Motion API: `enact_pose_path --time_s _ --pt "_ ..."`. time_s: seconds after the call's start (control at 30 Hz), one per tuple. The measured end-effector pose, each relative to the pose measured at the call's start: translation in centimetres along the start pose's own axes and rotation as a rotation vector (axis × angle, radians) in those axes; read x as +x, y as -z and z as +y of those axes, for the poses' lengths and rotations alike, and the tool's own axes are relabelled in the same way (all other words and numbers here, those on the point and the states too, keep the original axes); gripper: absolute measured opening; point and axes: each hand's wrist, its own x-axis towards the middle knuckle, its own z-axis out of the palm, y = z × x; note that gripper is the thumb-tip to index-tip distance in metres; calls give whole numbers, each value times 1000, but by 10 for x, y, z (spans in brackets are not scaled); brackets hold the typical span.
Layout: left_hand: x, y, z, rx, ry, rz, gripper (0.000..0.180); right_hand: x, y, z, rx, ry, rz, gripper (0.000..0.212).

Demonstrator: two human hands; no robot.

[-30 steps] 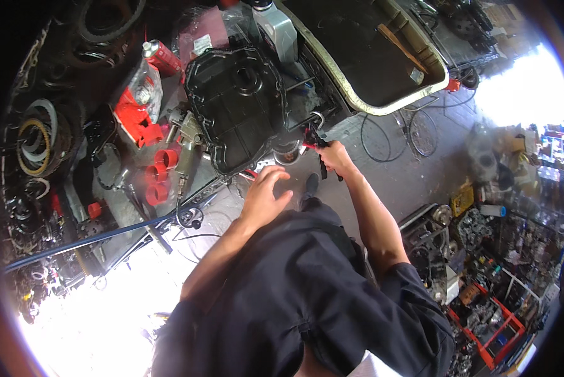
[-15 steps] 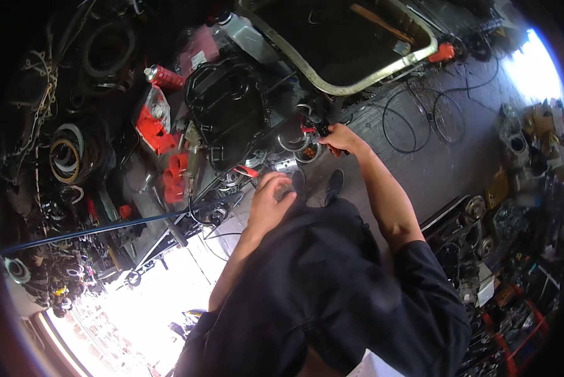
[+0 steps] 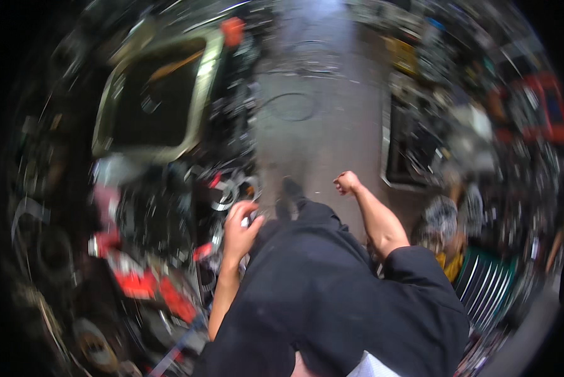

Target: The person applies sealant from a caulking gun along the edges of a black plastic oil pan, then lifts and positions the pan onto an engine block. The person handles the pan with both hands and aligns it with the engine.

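Observation:
My left hand (image 3: pixel 239 227) is raised on the left, beside the edge of the cluttered bench. Its fingers curve loosely, apart from the thumb. A pale spot shows in the gap, too blurred to tell whether it is in the hand or behind it. On the right, over the grey floor (image 3: pixel 332 135), my right hand (image 3: pixel 346 183) is closed in a fist. Whatever it may hold is hidden by the fingers. Close to my left hand, metal rings (image 3: pixel 225 196) and a red-handled item (image 3: pixel 202 252) lie on the bench, both smeared by motion.
A large pale-rimmed tray (image 3: pixel 201 107) sits on the bench at the far left. Red bins (image 3: pixel 134 283) stand nearer on that side. A black cable loop (image 3: pixel 293 107) lies on the floor ahead. Metal parts and a green-edged rack (image 3: pixel 486 286) crowd the right.
The view has swung right, with the bench now along the left. My right hand has left the black tool at the bench edge and is over the floor. My left hand stays curved near my body.

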Motion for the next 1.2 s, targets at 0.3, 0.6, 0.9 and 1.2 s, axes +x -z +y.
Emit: enact_pose_path --time_s 0.3,0.6,0.9,1.2 --pt "43 -75 -13 37 16 -646 31 -122 10 315 290 -14 232 32" --pt "94 -210 54 102 -35 -773 32 -126 -95 478 83 -294 102 20" --pt "88 -399 159 298 -438 -1011 31 -87 113 461 927 -118 297 42" --pt "64 -545 227 687 -799 -1460 38 -269 283 224 405 1068 501 82"
